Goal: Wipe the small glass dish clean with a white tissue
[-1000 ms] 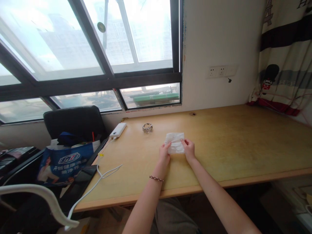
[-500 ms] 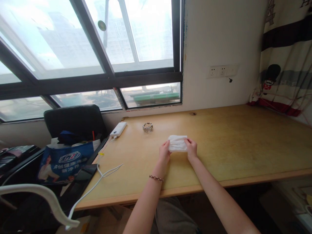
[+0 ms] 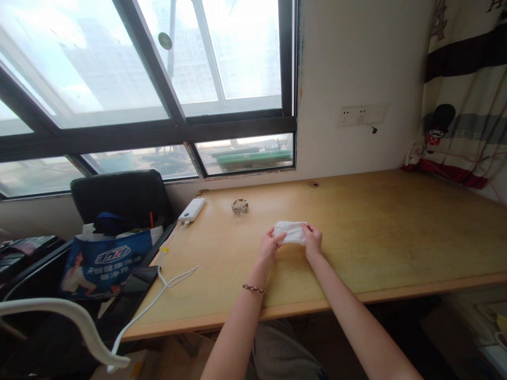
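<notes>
A folded white tissue point(image 3: 292, 231) is stretched between my two hands, just over the wooden desk. My left hand point(image 3: 271, 245) pinches its left end, with the thumb lying across the top. At the right end, my right hand point(image 3: 312, 240) grips the tissue between thumb and fingers. Behind and to the left of my hands, a silvery openwork bracelet point(image 3: 240, 207) stands on the desk. A braided band circles my left wrist.
The desk point(image 3: 380, 227) runs under the window. At its left edge lie a white power bank point(image 3: 192, 210) and a white cable point(image 3: 170, 285). A blue bag point(image 3: 113, 261) sits on a black chair point(image 3: 119, 195) beside it. Wall sockets point(image 3: 354, 115) are behind.
My left thumb has moved inward over the tissue, and the left hand has shifted slightly right. The tissue is now more creased, its right end a little farther right.
</notes>
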Available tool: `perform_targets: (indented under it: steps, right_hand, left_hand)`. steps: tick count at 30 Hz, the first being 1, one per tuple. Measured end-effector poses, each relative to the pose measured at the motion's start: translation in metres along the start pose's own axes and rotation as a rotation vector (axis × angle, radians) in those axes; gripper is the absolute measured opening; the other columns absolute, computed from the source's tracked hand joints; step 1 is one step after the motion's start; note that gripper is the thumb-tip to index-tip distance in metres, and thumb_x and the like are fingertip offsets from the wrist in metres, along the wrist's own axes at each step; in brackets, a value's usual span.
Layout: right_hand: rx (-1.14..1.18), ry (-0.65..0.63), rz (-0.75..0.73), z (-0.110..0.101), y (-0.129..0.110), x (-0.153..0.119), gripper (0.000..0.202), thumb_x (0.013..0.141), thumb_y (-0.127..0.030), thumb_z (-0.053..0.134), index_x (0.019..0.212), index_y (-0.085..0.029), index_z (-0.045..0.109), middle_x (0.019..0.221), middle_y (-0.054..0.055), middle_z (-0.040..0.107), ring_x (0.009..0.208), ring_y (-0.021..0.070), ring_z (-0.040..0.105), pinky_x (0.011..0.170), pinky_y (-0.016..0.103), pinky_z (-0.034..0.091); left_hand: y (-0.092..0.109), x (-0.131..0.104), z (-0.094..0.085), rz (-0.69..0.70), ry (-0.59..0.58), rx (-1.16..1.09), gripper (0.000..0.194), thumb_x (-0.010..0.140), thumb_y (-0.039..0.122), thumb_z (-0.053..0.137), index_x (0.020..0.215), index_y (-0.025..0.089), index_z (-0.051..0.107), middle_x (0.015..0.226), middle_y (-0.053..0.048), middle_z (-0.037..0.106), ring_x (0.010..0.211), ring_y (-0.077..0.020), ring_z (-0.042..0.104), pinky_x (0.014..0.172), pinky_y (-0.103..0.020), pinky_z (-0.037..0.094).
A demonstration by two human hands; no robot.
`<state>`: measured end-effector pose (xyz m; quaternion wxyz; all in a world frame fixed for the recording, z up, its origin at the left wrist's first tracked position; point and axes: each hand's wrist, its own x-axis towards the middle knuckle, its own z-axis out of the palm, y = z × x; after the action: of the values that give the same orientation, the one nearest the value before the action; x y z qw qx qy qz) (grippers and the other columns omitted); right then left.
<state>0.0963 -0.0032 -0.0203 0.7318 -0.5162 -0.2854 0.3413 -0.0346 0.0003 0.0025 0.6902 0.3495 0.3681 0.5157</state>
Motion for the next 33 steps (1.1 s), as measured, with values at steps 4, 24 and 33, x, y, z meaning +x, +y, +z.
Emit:
perform_targets:
  steps: [4,24,33]
  right_hand:
    - [0.022,0.015,0.014,-0.001,0.002,0.002,0.032,0.06,-0.043,0.056,0.071,-0.013,0.06,0.06,0.0,0.06,0.052,0.0118,0.05,0.048,0.022,0.038]
    - [0.0,-0.348,0.01,0.01,-0.023,-0.014,0.048,0.051,-0.033,0.066,0.095,-0.017,0.057,0.087,0.004,0.062,0.077,0.0174,0.056,0.065,0.026,0.045]
    - [-0.026,-0.359,0.103,0.008,-0.017,-0.013,0.062,0.047,-0.021,0.065,0.107,-0.019,0.051,0.073,-0.001,0.062,0.049,0.009,0.048,0.041,0.019,0.035]
  left_hand:
    - [0.0,-0.001,0.001,-0.015,-0.065,-0.008,0.048,0.049,0.014,0.073,0.094,0.012,0.056,0.086,-0.011,0.063,0.07,-0.0175,0.061,0.062,-0.027,0.049]
    - [0.002,0.0,-0.004,-0.052,0.02,-0.059,0.033,0.055,0.025,0.07,0.083,0.01,0.061,0.076,-0.009,0.065,0.061,-0.0162,0.059,0.058,-0.026,0.046]
    - [0.004,0.003,-0.007,0.073,0.028,-0.139,0.037,0.058,0.028,0.068,0.089,0.012,0.059,0.087,-0.009,0.064,0.069,-0.0157,0.06,0.061,-0.025,0.046]
